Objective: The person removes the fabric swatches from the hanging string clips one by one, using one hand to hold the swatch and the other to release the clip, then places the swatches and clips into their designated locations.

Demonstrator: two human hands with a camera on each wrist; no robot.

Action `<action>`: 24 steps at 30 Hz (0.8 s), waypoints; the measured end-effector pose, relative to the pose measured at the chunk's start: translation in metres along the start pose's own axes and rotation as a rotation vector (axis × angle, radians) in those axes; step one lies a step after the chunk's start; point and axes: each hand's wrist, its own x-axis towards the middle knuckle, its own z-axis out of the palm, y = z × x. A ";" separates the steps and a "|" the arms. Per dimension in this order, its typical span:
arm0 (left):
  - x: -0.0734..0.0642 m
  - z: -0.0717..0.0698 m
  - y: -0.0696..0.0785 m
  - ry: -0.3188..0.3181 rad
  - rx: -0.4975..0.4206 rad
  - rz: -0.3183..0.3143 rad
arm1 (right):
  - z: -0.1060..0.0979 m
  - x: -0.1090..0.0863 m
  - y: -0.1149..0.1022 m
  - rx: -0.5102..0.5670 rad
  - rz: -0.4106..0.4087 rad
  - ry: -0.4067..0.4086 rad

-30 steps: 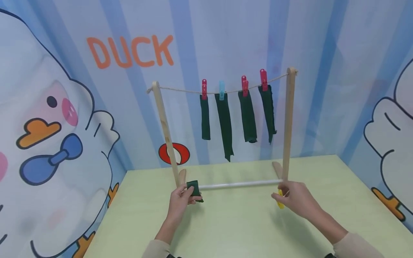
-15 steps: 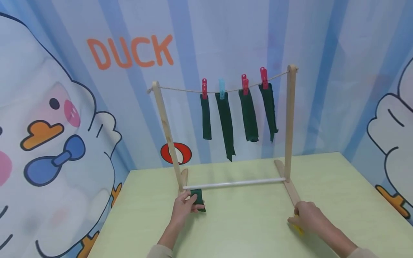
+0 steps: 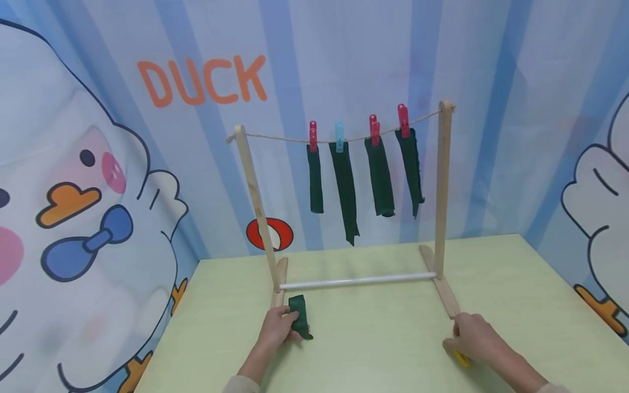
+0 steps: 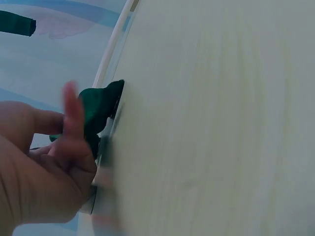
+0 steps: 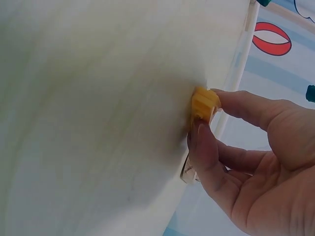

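My left hand (image 3: pixel 276 328) pinches a small dark green cloth strip (image 3: pixel 298 314) low over the table, beside the rack's left foot. In the left wrist view the cloth (image 4: pixel 96 105) bunches beyond the fingers, one end reaching close to the tabletop. At the near end of the rack's right foot, my right hand (image 3: pixel 474 337) holds a yellow clothespin (image 3: pixel 462 358) between thumb and fingers. The right wrist view has this clothespin (image 5: pixel 204 104) right at the table surface. From the head view, most of it is hidden under the hand.
A wooden rack (image 3: pixel 441 191) with a string line and a white bottom bar (image 3: pixel 358 281) stands on the pale table (image 3: pixel 373 338). Several green strips (image 3: pixel 344 185) hang from its line by red pegs and one light blue peg (image 3: pixel 339 136). A printed curtain (image 3: pixel 344 54) closes the back.
My right hand has moved from beside the right post to the near end of its foot, lowering the clothespin to the table. My left hand has drawn nearer with the cloth.
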 end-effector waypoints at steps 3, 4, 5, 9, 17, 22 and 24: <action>0.002 -0.003 -0.002 0.005 0.128 -0.027 | 0.000 0.000 0.000 0.000 0.006 -0.004; 0.002 -0.004 -0.002 0.003 0.159 -0.028 | 0.000 0.000 0.000 0.003 0.008 -0.008; 0.003 -0.004 -0.004 0.004 0.189 -0.023 | 0.000 0.000 0.000 0.004 0.010 -0.013; 0.003 -0.007 -0.008 0.028 0.293 0.050 | 0.001 -0.002 0.002 0.009 0.015 -0.018; -0.004 -0.009 -0.013 -0.024 0.367 0.050 | 0.010 -0.004 0.007 0.024 0.045 -0.054; -0.005 -0.011 -0.010 -0.014 0.421 0.043 | 0.011 -0.002 0.006 0.019 0.058 -0.048; -0.004 -0.011 -0.009 0.001 0.446 0.027 | 0.009 -0.001 0.007 0.013 0.063 -0.047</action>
